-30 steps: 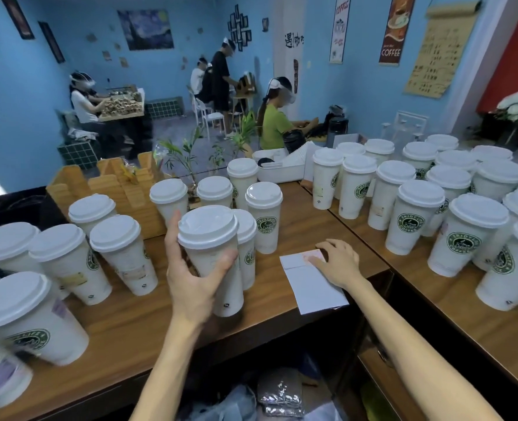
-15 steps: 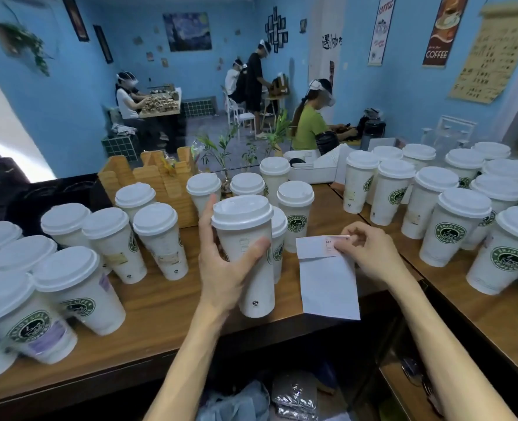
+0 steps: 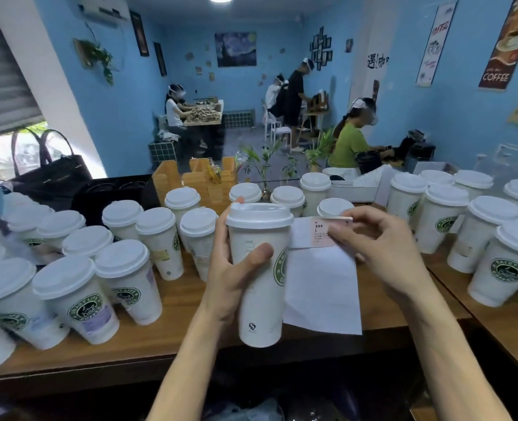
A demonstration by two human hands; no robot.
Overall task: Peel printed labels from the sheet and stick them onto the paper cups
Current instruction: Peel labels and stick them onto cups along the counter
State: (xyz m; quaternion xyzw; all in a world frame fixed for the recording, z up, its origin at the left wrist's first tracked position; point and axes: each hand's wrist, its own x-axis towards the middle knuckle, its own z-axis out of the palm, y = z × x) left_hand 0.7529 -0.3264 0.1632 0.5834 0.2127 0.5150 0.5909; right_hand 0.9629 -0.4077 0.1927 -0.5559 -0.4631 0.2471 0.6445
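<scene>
My left hand (image 3: 235, 278) grips a white lidded paper cup (image 3: 262, 287) with a green round logo, held up in front of me above the counter's near edge. Just right of the cup, my right hand (image 3: 382, 250) pinches a pink printed label (image 3: 321, 233) at the top of the white backing sheet (image 3: 321, 293). The sheet hangs down from that hand, raised off the counter. The label's right part is covered by my fingers.
Several lidded white cups (image 3: 121, 287) crowd the wooden counter (image 3: 172, 332) on the left, more cups (image 3: 506, 265) fill the right side. A wooden holder (image 3: 197, 180) and small plants (image 3: 260, 165) stand behind. People work at tables in the blue room beyond.
The sheet has been lifted off the counter by my right hand and brought up beside the cup. The cup has risen and come closer. The view has tilted upward.
</scene>
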